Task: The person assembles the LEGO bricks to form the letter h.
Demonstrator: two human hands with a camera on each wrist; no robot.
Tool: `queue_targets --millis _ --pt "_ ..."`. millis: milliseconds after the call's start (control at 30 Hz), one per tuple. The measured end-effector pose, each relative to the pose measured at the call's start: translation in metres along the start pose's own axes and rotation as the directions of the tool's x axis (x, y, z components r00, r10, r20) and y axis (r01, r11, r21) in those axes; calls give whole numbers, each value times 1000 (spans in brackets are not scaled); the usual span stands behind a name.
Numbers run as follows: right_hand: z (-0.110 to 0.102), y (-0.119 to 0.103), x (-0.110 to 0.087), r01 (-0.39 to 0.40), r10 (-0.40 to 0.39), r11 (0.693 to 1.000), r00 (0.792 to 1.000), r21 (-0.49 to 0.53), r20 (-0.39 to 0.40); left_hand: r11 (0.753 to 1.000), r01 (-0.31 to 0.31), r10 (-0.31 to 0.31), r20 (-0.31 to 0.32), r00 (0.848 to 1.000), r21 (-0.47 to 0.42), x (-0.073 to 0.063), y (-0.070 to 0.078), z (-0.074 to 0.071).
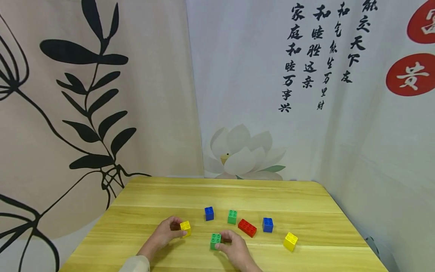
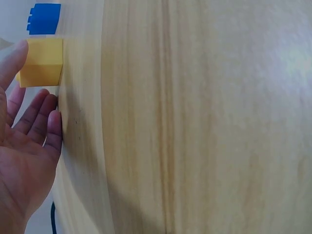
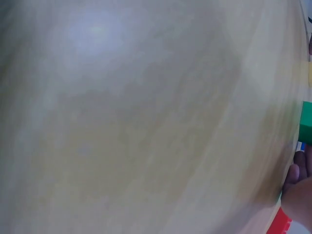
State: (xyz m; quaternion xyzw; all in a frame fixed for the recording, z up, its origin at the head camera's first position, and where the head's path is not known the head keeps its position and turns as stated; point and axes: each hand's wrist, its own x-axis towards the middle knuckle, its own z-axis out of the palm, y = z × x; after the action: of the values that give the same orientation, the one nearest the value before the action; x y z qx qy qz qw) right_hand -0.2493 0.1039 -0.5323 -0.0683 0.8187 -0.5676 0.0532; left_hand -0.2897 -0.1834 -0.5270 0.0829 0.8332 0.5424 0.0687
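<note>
My left hand [image 1: 165, 233] holds a yellow toy brick [image 1: 185, 228] between thumb and fingers, left of the middle of the table. In the left wrist view the thumb lies against that brick, and the other fingers are loosely bent below it. My right hand [image 1: 235, 247] pinches a green brick [image 1: 215, 241] nearer the front. Only a part of this green brick [image 3: 306, 123] shows at the right edge of the right wrist view. Behind the hands lie a blue brick [image 1: 209, 214], a second green brick [image 1: 232, 217] and a red brick [image 1: 247, 227].
To the right are another blue brick [image 1: 267, 224] and another yellow brick [image 1: 290, 241]. All stand on a wooden table [image 1: 170, 192]. A printed curtain [image 1: 163, 94] hangs behind the table's far edge.
</note>
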Motion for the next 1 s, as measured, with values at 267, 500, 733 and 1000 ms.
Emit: queue_targets --millis 267,500,733,1000 --pt "-4 5 4 -1 1 1000 1000 1 18 1000 10 -10 -12 1000 19 2 -2 1" --pt "-6 6 6 9 -10 1000 999 27 40 1000 8 -7 -25 1000 26 4 -5 2" --pt "-8 10 7 14 -15 999 999 41 41 999 18 -16 -32 999 47 3 -3 1" --pt "-7 10 6 6 -9 998 999 59 42 996 32 -26 -68 997 84 4 6 -3"
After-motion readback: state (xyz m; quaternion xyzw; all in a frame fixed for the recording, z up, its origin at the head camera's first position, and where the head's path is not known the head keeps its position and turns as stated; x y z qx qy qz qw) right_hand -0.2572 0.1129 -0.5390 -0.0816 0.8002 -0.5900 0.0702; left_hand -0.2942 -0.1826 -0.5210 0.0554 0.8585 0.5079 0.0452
